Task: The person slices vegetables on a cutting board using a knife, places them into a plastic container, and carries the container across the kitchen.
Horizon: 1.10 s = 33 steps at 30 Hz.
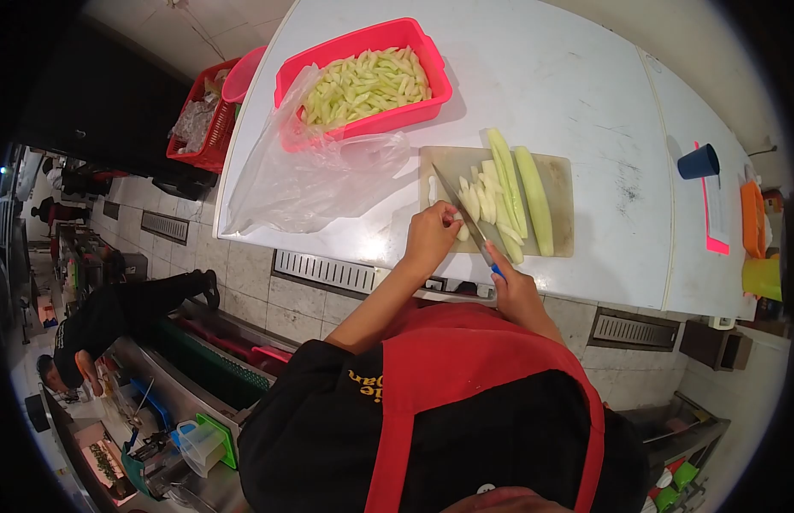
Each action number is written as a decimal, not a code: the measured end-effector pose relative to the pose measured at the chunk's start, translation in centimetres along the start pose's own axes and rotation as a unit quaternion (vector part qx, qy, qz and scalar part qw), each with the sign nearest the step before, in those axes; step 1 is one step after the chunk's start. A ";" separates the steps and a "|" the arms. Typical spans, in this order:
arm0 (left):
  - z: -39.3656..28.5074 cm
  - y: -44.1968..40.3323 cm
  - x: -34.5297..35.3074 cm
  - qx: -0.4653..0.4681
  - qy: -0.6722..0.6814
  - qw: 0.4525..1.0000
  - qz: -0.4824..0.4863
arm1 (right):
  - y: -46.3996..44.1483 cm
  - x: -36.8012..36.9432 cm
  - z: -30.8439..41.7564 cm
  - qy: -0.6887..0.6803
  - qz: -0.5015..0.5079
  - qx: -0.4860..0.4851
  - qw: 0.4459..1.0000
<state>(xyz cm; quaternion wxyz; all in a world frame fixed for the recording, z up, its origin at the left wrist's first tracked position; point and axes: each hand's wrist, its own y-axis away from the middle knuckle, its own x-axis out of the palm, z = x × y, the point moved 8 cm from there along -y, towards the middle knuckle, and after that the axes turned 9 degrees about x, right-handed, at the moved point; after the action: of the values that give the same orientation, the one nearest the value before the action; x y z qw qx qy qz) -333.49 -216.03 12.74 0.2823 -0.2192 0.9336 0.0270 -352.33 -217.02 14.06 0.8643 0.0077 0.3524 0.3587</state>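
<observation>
My right hand (516, 291) is closed around the blue handle of a kitchen knife (470, 218), whose blade points away and to the left over the cutting board (561, 205). My left hand (433, 235) is closed at the board's near left edge, its fingertips pinching a small pale piece of cucumber (462, 229) beside the blade. Right of the blade lie several cut cucumber pieces (482, 195) in a heap. Long peeled cucumber strips (506, 184) rest against the heap, and a thicker peeled length of cucumber (535, 201) lies along their right.
A pink tub (431, 101) full of cut pieces stands at the far left, with a clear plastic bag (303, 192) draped from it. A dark blue cup (699, 161) and an orange container (752, 220) are at the right. A co-worker (123, 316) bends over a counter on the left.
</observation>
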 end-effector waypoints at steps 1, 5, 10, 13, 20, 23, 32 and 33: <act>-0.1 -0.1 0.0 -0.001 -0.002 1.000 0.001 | -0.3 0.0 0.0 -0.007 0.002 0.007 1.000; 0.0 -0.2 0.2 0.001 -0.004 1.000 0.010 | -0.3 -0.8 1.0 0.008 -0.041 -0.041 0.998; 0.1 -0.1 0.0 -0.010 0.004 1.000 0.001 | -0.2 -1.7 1.1 0.009 -0.054 -0.075 0.996; 0.5 0.0 0.1 -0.018 0.026 1.000 0.001 | 0.6 -1.2 1.4 0.032 -0.016 -0.051 0.998; 0.3 0.2 -0.1 -0.042 0.050 0.998 -0.005 | 1.1 -0.9 1.0 0.071 0.013 -0.021 0.997; 0.4 0.2 0.0 -0.049 0.057 0.997 -0.002 | 1.0 -1.0 0.8 0.062 0.016 -0.021 0.998; 0.3 0.1 0.0 -0.047 0.065 0.997 0.016 | -0.6 -0.3 1.3 0.003 -0.024 -0.043 0.999; 0.3 0.2 0.0 -0.046 0.068 0.997 0.015 | -0.5 0.0 1.2 0.012 -0.041 -0.060 0.997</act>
<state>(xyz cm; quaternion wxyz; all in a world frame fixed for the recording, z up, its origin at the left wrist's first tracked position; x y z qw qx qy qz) -333.41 -215.79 12.47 0.2074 -0.2190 0.9516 0.0592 -351.26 -217.14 14.83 0.8729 -0.0633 0.3408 0.3434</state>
